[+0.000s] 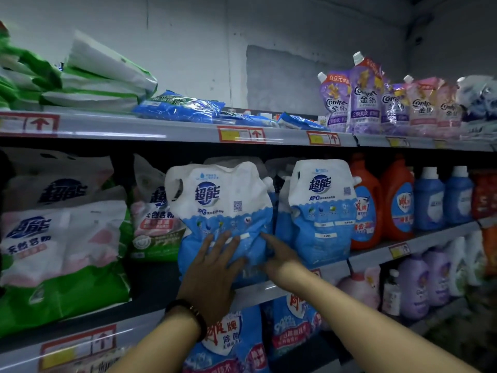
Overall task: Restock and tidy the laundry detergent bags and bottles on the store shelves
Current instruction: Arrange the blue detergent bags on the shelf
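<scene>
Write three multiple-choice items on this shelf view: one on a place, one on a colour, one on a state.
1. Where do the purple Comfort pouches stand?
A. middle shelf, left end
B. top shelf, right side
C. on the floor

2. What colour are the bottles right beside the right-hand white-and-blue pouch?
A. green
B. black
C. orange

3. How does the left hand lie on the left white-and-blue pouch?
A. flat, fingers straight
B. fist round its handle
C. pinching its spout

Answers:
1 B: they stand in a row at the right of the top shelf.
2 C: two orange bottles stand next to that pouch.
3 A: the palm lies on the pouch's blue lower half with the fingers stretched out.
</scene>
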{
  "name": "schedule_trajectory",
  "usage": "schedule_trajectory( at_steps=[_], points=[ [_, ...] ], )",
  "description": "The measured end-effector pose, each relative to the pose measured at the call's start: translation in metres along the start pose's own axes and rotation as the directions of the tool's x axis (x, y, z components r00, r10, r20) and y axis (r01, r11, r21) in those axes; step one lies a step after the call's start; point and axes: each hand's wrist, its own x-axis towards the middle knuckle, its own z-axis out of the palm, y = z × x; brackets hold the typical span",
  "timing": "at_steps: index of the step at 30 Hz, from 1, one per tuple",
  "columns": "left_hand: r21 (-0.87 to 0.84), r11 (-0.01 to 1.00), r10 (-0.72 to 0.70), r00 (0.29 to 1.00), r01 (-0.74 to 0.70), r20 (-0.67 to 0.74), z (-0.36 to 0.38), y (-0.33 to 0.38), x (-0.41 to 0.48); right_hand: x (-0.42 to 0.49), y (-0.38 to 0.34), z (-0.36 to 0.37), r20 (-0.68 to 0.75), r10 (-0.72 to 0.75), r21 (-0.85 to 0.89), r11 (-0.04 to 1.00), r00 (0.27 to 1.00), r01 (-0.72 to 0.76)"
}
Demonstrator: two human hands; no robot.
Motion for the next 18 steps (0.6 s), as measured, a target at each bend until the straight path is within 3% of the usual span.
schedule_trajectory(
  at_steps=[2, 4, 7, 11, 14, 18],
  points=[
    [0.003, 0.999, -0.051, 0.999, 0.051, 0.009, 0.003, -0.006, -0.007, 0.0, 0.001, -0.004, 0.051, -0.022, 0.08, 0.997, 0.998, 0.018],
    [0.0, 0.994, -0.11, 0.993, 0.11, 0.043, 0.007, -0.005, -0.009, 0.0, 0.001, -0.012, 0.028, -0.026, 0.052, 0.998, 0.999, 0.024],
    [-0.004, 0.976, -0.219, 0.974, 0.22, 0.058, -0.001, 0.01, 0.0, 0.007, 0.004, -0.031, -0.211, -0.035, -0.183, 0.983, 0.977, -0.004],
    [0.097, 0.942, -0.331, 0.936, 0.321, 0.118, -0.016, 0.039, 0.028, 0.017, -0.002, -0.068, -0.46, 0.012, -0.282, 0.946, 0.888, -0.16],
    [0.115, 0.937, -0.344, 0.929, 0.33, 0.139, -0.021, 0.047, 0.048, 0.03, -0.003, -0.083, -0.533, 0.006, -0.398, 0.881, 0.846, -0.257],
    [0.181, 0.935, -0.337, 0.92, 0.304, 0.199, -0.025, 0.042, 0.069, 0.046, 0.001, -0.086, -0.536, 0.012, -0.603, 0.694, 0.844, -0.393]
  ],
)
